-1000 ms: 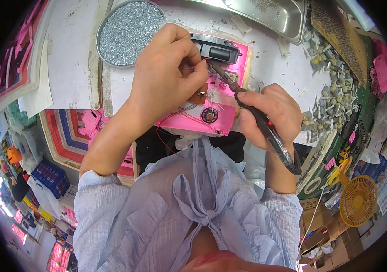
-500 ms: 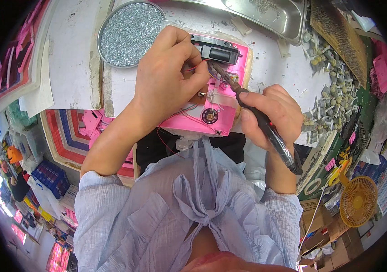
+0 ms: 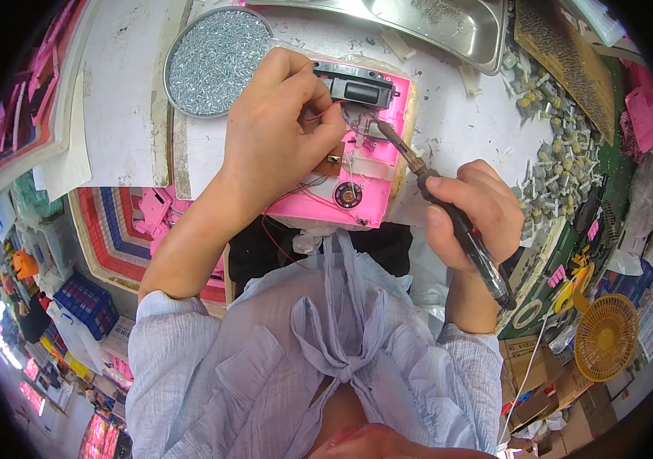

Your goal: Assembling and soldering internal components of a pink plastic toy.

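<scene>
My right hand [image 3: 481,216] is closed around the dark handle of a soldering iron [image 3: 460,222]. Its metal tip points up and left, over the upper part of a pink plastic housing [image 3: 368,210]. Inside the housing are a black box-shaped part [image 3: 361,92], a small brown circuit board [image 3: 331,160], a round black speaker [image 3: 348,195] and several thin wires. At the housing's left side, my left hand [image 3: 280,130] pinches a thin red wire [image 3: 320,115] between thumb and forefinger. The wire's far end is partly hidden by the fingers.
A round tray of small metal screws [image 3: 219,61] stands at the upper left, and a steel tray [image 3: 449,30] at the top. Several small metal parts [image 3: 560,153] are heaped on the right. Lower left is a striped bin of pink pieces [image 3: 156,210]; a yellow fan [image 3: 607,338] stands lower right.
My right hand has drawn the soldering iron down and to the right, so its tip is farther from my left fingers. My left hand keeps its pinch on the red wire.
</scene>
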`<state>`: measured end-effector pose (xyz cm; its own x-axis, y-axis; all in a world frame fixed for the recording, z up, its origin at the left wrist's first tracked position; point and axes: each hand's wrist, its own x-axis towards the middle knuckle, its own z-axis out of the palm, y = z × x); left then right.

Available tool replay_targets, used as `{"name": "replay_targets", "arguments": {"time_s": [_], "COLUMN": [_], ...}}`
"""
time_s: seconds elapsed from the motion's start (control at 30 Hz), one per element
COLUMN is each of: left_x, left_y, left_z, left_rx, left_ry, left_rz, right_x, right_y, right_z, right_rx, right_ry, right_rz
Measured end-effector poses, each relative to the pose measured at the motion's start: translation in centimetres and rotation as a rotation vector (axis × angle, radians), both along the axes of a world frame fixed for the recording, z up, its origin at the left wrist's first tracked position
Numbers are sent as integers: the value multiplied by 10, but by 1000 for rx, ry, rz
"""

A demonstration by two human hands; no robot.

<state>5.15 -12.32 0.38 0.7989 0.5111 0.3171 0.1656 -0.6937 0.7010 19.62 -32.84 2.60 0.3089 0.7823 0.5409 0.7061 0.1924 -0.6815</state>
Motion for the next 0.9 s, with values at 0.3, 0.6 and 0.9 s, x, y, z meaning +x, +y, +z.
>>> {"name": "replay_targets", "arguments": {"time_s": [0.3,0.6,0.9], "left_x": [0,-2,-5], "left_y": [-1,1,3], "left_z": [4,4,5], "left_rx": [2,-26,1], "left_ry": [19,62,60], "left_rz": [7,0,-39], "right_x": [3,4,4], "right_y": [-4,-4,-4], "right_z": [2,0,1], "right_rx": [31,9,8], "right_ry": [-16,-8,-18], "right_rz": [-19,-41,-41]}}
